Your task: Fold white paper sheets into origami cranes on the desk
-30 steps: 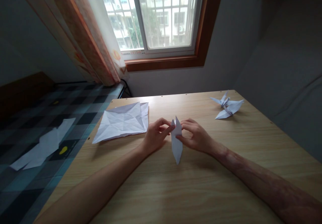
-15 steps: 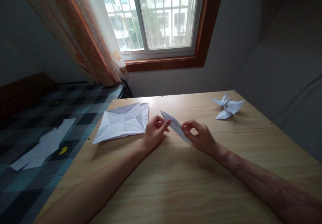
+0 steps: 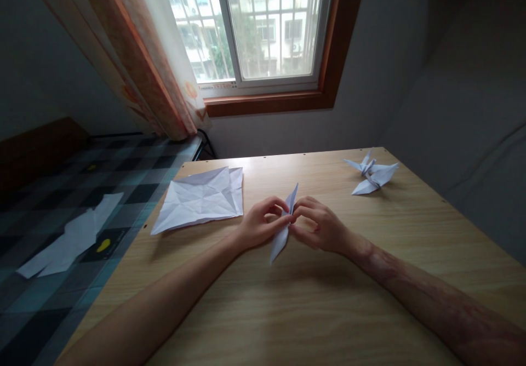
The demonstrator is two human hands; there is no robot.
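Between my hands, above the middle of the table, is a narrow folded piece of white paper. One pointed end rises past the fingers and the other points down toward me. My left hand pinches it between thumb and fingers from the left. From the right, the fingertips of my right hand close on its middle, near the left thumb. The fingers cover the centre of the paper, so the folds there are hidden.
Creased white sheets lie at the table's left. Folded paper cranes rest at the far right of the wooden table. On the checked bed at left are white paper strips. A window is behind.
The folded paper has turned from slanting down to the right to standing nearly upright, slanting down to the left. My hands have moved closer together around its middle.
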